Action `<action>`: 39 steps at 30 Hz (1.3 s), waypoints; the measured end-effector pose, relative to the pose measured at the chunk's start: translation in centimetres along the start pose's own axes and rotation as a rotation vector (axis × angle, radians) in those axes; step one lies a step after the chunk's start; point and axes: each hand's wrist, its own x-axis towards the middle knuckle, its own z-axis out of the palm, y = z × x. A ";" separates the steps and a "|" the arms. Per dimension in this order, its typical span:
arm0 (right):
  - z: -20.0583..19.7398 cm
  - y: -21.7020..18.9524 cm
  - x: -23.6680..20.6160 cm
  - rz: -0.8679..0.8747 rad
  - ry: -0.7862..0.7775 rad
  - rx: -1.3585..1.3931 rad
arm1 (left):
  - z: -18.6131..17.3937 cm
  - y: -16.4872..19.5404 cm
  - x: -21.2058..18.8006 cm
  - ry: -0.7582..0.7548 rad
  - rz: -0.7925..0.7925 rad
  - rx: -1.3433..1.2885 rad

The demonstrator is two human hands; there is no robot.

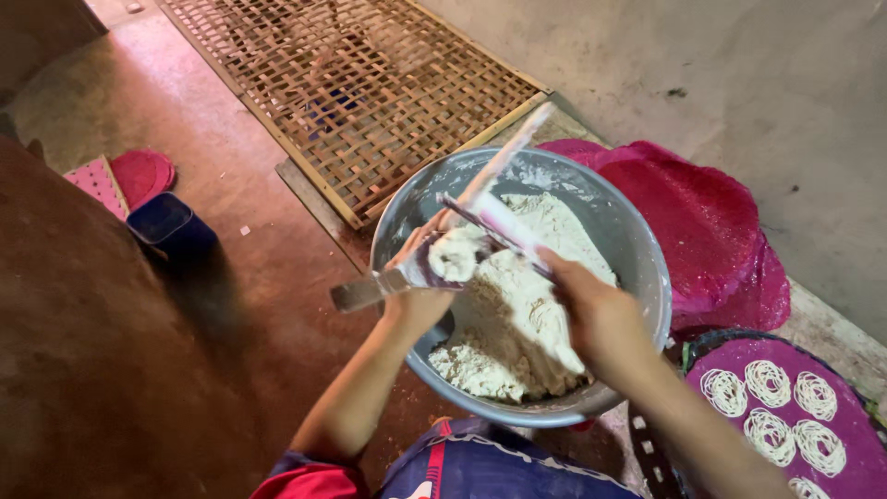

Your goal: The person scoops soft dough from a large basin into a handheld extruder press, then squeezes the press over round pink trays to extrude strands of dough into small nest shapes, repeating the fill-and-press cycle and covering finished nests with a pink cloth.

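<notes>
the left hand (420,277) is closed around a long flat metal-looking tool (443,222) that runs from a blunt grey end at lower left up to a pale, blurred end over the far rim of the bowl (637,240). the fingers wrap the tool's middle, and a lump of white dough (455,254) sits on the tool just beside them, hiding part of the grip. the right hand (596,310) is seen from the back; its fingers curl around a thin scraper (504,231) with a purple-edged strip, whose tip reaches toward the lump. the fingertips themselves are tucked under and cannot be made out.

the big grey bowl sits on the floor (240,185) in front of the person, and both hands hover over it. a mass of crumbly pale dough fills the bowl's near and right side; its lower part is hidden by the right wrist and the near rim.

past the bowl's far rim lies a woven bamboo mat (370,83), cut off at the top edge. to the bowl's right a stack of pink mesh rounds (711,231) is partly covered by the rim. at the lower right corner a purple tray (841,444) carries coils of white noodle (769,382); it is cut off by the edge. by the left edge stand a blue box (166,222) and red and pink pieces too small to tell. dark blurred cloth fills the lower left.
</notes>
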 end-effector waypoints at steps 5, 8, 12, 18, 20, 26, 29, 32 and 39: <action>7.6 1.8 -2.6 -0.157 -0.015 0.481 | -0.2 0.0 1.9 0.112 0.088 0.190; 6.5 4.9 -3.0 0.096 -0.214 0.598 | -0.3 -0.4 2.1 0.003 -0.015 -0.024; 6.8 6.0 -1.9 0.383 -0.201 0.427 | 1.7 0.5 1.6 -0.027 -0.017 0.117; 4.7 3.4 -1.7 0.137 -0.225 0.429 | 1.0 -0.9 2.6 -0.086 -0.032 0.268; 0.9 3.8 0.0 0.223 -0.381 0.264 | 0.0 -1.1 2.3 -0.097 0.024 0.249; -0.8 1.5 3.4 -0.067 -0.535 -0.309 | 1.1 1.7 -0.5 -0.216 0.117 0.029; 1.0 -1.5 2.2 -0.377 -0.440 -0.655 | 1.2 1.9 -1.2 -0.333 0.089 0.008; -2.1 -2.6 1.4 -0.423 -0.316 -0.557 | -0.4 0.6 -1.3 -0.516 -0.111 -0.061; -5.1 -4.0 1.7 -0.316 -0.315 -0.556 | -0.8 -0.4 -0.3 -0.348 0.141 -0.030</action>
